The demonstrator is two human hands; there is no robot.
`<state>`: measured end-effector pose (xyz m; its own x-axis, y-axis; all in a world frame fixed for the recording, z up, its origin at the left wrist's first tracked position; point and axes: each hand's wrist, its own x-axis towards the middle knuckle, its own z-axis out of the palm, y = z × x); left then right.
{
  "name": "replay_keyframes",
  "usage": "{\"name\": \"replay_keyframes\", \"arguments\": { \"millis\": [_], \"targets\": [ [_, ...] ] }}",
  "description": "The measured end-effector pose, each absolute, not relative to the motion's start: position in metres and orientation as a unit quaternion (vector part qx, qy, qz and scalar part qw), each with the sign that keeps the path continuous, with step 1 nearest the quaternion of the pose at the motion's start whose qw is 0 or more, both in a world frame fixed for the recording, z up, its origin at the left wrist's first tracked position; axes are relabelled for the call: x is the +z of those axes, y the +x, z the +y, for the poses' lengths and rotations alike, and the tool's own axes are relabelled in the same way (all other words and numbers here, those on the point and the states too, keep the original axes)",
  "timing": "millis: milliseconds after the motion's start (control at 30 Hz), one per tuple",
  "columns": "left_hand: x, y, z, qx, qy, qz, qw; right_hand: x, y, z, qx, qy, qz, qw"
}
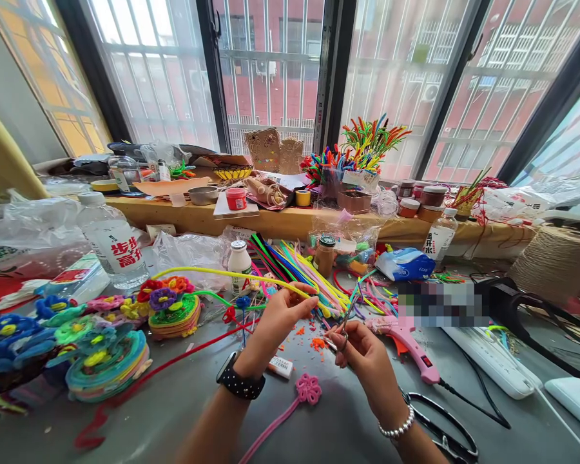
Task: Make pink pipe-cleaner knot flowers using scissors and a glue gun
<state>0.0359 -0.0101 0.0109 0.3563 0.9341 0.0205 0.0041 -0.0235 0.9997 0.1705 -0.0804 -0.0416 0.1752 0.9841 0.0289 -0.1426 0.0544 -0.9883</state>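
My left hand (283, 319), with a dark watch on the wrist, pinches the end of a long yellow pipe cleaner (222, 273) that arcs off to the left. In my right hand (360, 351) are small metal scissors (350, 314), blades pointing up. The two hands are apart. Orange scraps (318, 343) lie between them on the grey table. Nearer the front is a pink pipe-cleaner flower (308, 389) with a long stem. A bundle of colored pipe cleaners (302, 270) lies beyond my hands.
At left are pipe-cleaner flowers on round bases (107, 367) and a water bottle (113, 241). To the right lie a pink glue gun (413, 348), large black scissors (439, 422), a white power strip (493, 364) and a twine spool (555, 261). A cluttered sill (270, 225) runs behind.
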Motion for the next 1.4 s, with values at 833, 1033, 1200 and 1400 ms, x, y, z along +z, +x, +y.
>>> {"name": "replay_keyframes", "arguments": {
  "millis": [833,1033,1200,1400],
  "targets": [
    [0.006,0.043,-0.013,0.277,0.688,0.363,0.564,-0.043,0.170,-0.087,0.418,-0.511,-0.421,0.622],
    [0.027,0.034,-0.037,0.214,0.811,0.319,0.442,-0.042,0.172,-0.087,0.422,-0.536,-0.412,0.605],
    [0.023,0.036,-0.039,0.277,0.904,0.268,0.183,-0.037,0.175,-0.090,0.445,-0.522,-0.432,0.586],
    [0.009,0.035,-0.026,0.236,0.923,0.257,0.159,-0.028,0.182,-0.091,0.483,-0.495,-0.395,0.604]
  ]
}}
